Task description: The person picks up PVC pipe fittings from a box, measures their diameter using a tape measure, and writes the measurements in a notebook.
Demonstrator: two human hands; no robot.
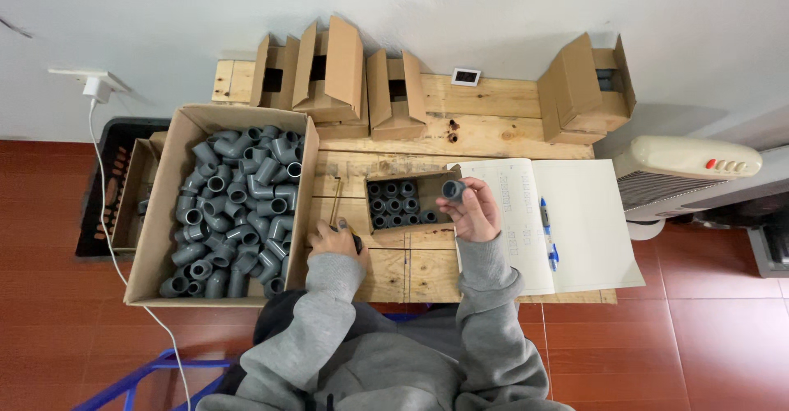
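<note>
Head view shows one grey pipe fitting (453,189), short and hollow with a dark round mouth, gripped in the right hand (471,212) over the small box (402,201) of about a dozen fittings. Left hand (335,237) closes on a dark-handled tool (336,205) beside one large fitting-filled carton (222,205). Four folded cartons (329,70) stand behind.

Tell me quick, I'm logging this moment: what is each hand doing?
Left hand: closed, resting on the wooden table beside the big box of grey fittings; contents hidden.
Right hand: closed on a grey pipe fitting over the small box.
</note>
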